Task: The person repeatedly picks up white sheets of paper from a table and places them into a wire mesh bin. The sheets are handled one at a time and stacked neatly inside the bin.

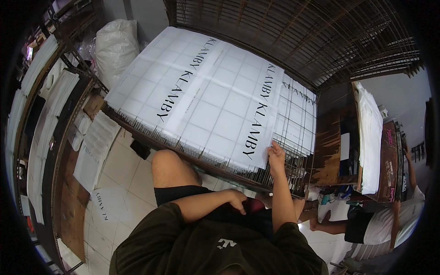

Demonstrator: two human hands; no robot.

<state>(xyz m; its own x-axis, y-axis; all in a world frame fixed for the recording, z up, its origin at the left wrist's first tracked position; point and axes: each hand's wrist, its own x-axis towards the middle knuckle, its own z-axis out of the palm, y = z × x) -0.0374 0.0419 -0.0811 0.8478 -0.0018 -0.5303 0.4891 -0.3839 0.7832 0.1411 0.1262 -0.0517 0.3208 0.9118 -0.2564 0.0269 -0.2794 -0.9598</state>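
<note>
Large white sheets with dark printed lettering lie on a wire-rack stack in front of me. At the near right edge of the top sheets, my right hand is raised with its fingertips pinched on the sheet's border. Bare wire bars of the rack show just beside that hand. Low over my lap, my left hand is curled beside a dark red thing. What its fingers hold, if anything, is hidden.
Upper wire racks tilt up at the back. A stuffed white sack stands far left. Shelves with stacked sheets line the left side, and a loose printed sheet lies on the tiled floor. Another person is at the right, near a wooden cabinet.
</note>
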